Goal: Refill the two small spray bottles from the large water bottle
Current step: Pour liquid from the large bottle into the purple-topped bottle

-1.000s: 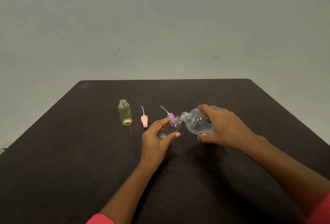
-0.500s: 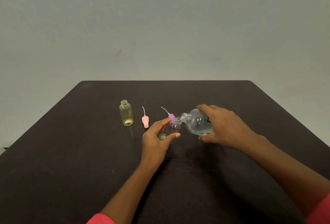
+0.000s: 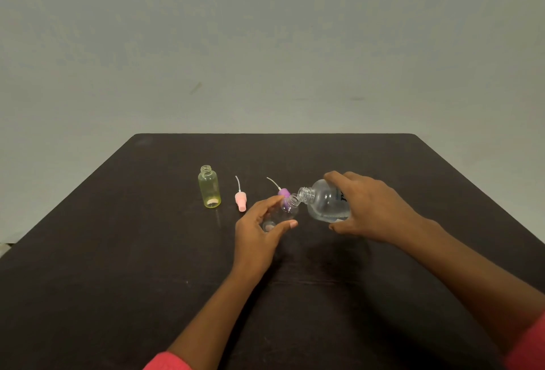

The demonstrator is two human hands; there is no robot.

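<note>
My left hand (image 3: 259, 234) grips a small clear spray bottle (image 3: 284, 212), uncapped and tilted with its neck up to the right. My right hand (image 3: 374, 207) holds the large clear water bottle (image 3: 326, 201) tipped left, its open mouth touching the small bottle's mouth. Some water lies in the large bottle's lower side. A small yellow spray bottle (image 3: 209, 187) stands upright and uncapped to the left.
A pink spray cap (image 3: 240, 197) with its thin tube lies right of the yellow bottle. Just behind the clear bottle's neck lies a purple spray cap (image 3: 283, 192) with a tube. All rest on a dark table (image 3: 118, 266) against a pale wall.
Both hands and both bottles hold nearly the same pose. The view has shifted slightly.
</note>
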